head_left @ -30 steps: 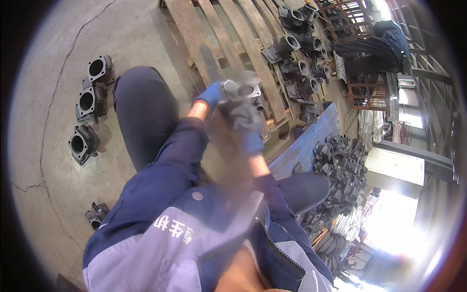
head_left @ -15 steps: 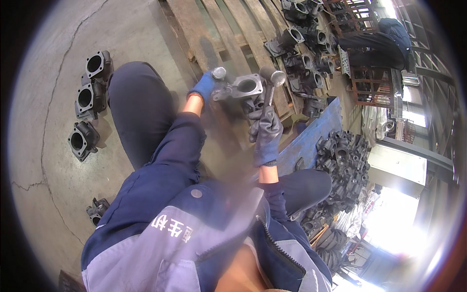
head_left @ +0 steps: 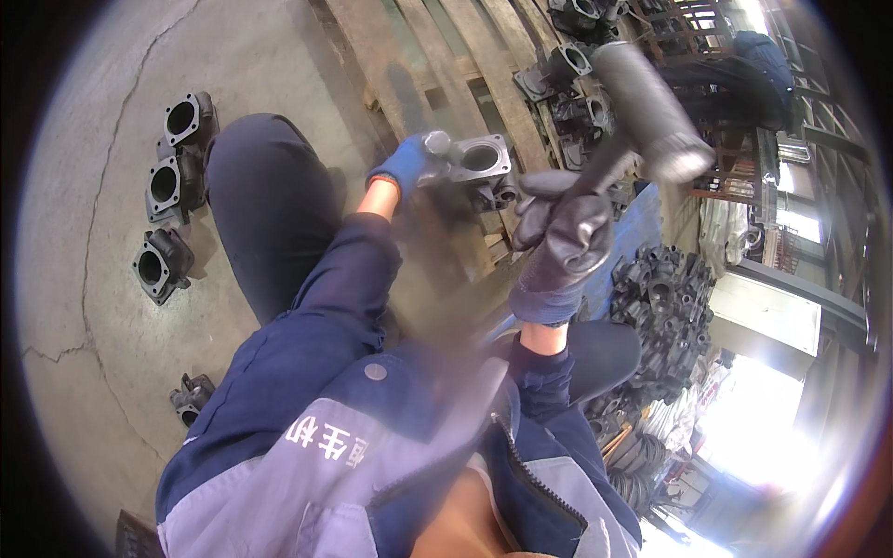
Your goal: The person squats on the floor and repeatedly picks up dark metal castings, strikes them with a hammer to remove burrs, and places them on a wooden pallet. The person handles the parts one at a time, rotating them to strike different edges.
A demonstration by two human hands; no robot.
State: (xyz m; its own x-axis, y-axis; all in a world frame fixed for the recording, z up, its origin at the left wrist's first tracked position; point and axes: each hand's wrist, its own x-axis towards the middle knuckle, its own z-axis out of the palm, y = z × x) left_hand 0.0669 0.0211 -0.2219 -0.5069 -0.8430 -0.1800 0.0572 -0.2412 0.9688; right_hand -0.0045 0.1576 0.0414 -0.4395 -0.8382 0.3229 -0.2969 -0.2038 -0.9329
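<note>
My right hand (head_left: 563, 228), in a dark coated glove with a blue cuff, is closed around the handle of a hammer (head_left: 651, 112). Its thick cylindrical head is raised to the right, smeared by motion. My left hand (head_left: 402, 166), in a blue glove, grips a metal piece with a round bright end (head_left: 436, 142), whose kind I cannot make out. Against it, just to the right, is a grey cast metal housing (head_left: 507, 158) with a wide round bore and a square flange. The housing sits in front of me, by the near edge of a wooden pallet.
Several similar housings (head_left: 165, 184) stand on the concrete floor at left. More castings (head_left: 569, 65) cover the pallet's (head_left: 358, 46) far right. A large heap of dark castings (head_left: 660, 293) lies to the right by a blue panel (head_left: 637, 223). Another person (head_left: 763, 70) bends near rusty crates.
My right hand has swung the hammer up and to the right, away from the housing. My left hand, the round-ended metal piece and the housing have shifted slightly right.
</note>
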